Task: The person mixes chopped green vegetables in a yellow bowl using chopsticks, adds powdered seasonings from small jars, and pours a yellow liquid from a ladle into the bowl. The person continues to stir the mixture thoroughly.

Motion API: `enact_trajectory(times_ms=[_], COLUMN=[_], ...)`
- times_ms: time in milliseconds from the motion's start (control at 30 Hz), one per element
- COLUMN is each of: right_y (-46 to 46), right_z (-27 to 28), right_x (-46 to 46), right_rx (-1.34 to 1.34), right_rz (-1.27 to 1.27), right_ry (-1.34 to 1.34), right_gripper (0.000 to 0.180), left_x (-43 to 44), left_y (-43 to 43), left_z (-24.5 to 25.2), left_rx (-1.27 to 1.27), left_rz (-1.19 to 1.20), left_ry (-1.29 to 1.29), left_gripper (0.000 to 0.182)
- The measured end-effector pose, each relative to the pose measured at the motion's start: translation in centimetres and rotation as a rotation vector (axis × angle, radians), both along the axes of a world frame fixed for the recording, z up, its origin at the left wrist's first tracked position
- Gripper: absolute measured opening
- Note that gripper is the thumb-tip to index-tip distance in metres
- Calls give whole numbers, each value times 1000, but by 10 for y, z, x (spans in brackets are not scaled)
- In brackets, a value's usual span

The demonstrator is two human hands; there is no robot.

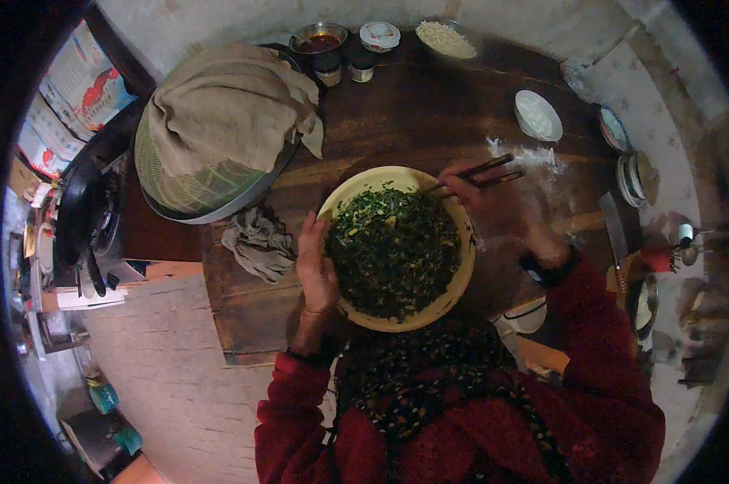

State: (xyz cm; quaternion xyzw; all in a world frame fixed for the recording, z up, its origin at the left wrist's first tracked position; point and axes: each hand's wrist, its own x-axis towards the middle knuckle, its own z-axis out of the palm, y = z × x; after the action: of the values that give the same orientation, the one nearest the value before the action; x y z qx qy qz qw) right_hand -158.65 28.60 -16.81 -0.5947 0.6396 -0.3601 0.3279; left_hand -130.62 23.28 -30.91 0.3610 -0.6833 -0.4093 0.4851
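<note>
A pale yellow bowl [394,323] filled with chopped greens and small yellow bits [394,254] stands at the near edge of the dark wooden table. My left hand [317,263] grips the bowl's left rim and side. At the upper right rim, my right hand [461,189] is closed on a pair of dark chopsticks [491,166]; their lower ends reach the greens, and the upper ends point right. That hand is partly blurred. A crumpled grey-brown cloth [260,245] lies left of the bowl.
A cloth-covered green basket [204,187] sits in a metal basin at upper left. White powder [531,156] is scattered below a white bowl [538,115]. A knife [613,227] lies at the right edge. Two jars, a bowl of red sauce [321,41] and a lidded bowl [379,36] stand behind.
</note>
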Motion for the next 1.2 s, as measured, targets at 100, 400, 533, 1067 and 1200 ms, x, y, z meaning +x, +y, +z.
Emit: enact_trajectory(times_ms=[100,400,533,1067,1200], right_y=[22,89,91,81,41], right_z=[-7,-67,-65,-39,-51], right_x=[-28,-21,11,19,22], right_rx=[205,341,408,-157,-300], right_rz=[-130,-454,-464,-48,-5], right_ry=[-218,-600,-832,141,78], right_gripper=[18,21,20,20,24], left_x=[-1,3,1,-7,-9], left_y=[6,6,12,46,46], left_z=[-4,-1,-2,-15,-12], left_rx=[21,-177,-95,-102,-106], left_rz=[33,59,101,309,290], left_ry=[41,-184,-148,-96,-68], left_gripper=[53,51,46,54,54])
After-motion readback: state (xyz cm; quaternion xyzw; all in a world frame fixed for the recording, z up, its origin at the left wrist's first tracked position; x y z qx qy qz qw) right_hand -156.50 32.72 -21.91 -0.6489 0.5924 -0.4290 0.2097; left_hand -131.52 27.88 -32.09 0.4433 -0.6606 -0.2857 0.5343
